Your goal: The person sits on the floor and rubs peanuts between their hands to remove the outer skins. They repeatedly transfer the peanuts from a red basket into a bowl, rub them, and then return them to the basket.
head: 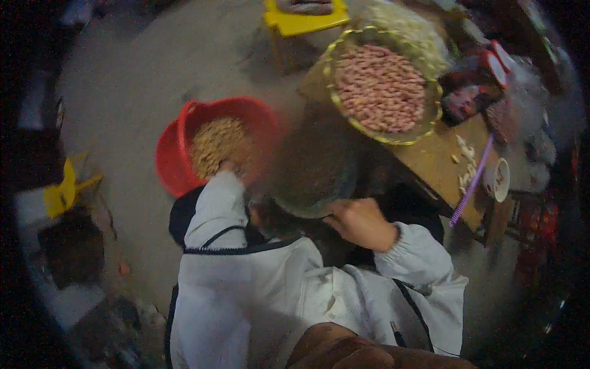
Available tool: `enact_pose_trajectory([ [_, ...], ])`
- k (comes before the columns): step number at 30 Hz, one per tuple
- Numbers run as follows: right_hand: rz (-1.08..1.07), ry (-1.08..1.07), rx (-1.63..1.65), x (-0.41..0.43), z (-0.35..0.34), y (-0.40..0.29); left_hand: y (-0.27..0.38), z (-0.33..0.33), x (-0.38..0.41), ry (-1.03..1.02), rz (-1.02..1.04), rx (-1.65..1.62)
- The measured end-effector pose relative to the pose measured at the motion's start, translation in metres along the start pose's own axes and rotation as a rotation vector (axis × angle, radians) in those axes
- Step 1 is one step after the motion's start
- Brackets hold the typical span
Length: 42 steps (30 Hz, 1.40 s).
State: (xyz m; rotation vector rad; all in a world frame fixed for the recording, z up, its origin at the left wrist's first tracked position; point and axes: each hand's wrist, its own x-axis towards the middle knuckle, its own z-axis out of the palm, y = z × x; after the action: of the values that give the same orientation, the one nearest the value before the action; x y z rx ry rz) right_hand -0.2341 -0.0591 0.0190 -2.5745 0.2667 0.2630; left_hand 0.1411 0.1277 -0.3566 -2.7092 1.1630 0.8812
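Note:
My left hand (233,167) reaches into a red plastic basket (171,159) with a handle. Tan, lumpy pieces that look like unshelled peanuts (216,143) fill it. The fingers are blurred and partly hidden, so their grip cannot be made out. With bent fingers, my right hand (362,224) grips the near rim of a round, dark, shallow vessel (313,170) in front of my body. Motion blur hides the vessel's contents. Beyond it, a round basket with a scalloped yellow rim (354,123) holds pinkish shelled peanuts (380,87).
At right is a wooden table (426,161) with pale loose pieces (466,159), a purple spiral stick (474,184) and a white cup (501,180). A heap of pale pieces (405,23) lies behind the yellow-rimmed basket. A yellow stool (306,25) stands at the top.

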Motion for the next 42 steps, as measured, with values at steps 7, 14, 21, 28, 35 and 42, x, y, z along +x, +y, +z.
enact_pose_trajectory([
  [7, -0.175, -0.136, 0.225, 0.024, 0.080, 0.037, -0.004, 0.051, 0.034, -0.014, 0.028, 0.050],
  [14, -0.110, -0.194, 0.068, 0.023, 0.090, 0.036, -0.044, 0.088, 0.048, 0.318, 0.362, 0.226],
  [21, -0.165, -0.177, 0.052, 0.018, 0.095, 0.037, 0.002, 0.054, 0.045, -0.140, 0.071, 0.212],
  [28, -0.169, -0.177, 0.032, 0.021, 0.087, 0.030, 0.015, 0.024, 0.014, -0.303, -0.034, 0.318],
  [35, -0.183, -0.204, 0.026, 0.023, 0.101, 0.033, 0.017, 0.026, -0.004, -0.354, -0.055, 0.303],
  [42, -0.187, -0.197, 0.013, 0.023, 0.098, 0.029, 0.025, 0.027, -0.005, -0.358, -0.039, 0.253],
])
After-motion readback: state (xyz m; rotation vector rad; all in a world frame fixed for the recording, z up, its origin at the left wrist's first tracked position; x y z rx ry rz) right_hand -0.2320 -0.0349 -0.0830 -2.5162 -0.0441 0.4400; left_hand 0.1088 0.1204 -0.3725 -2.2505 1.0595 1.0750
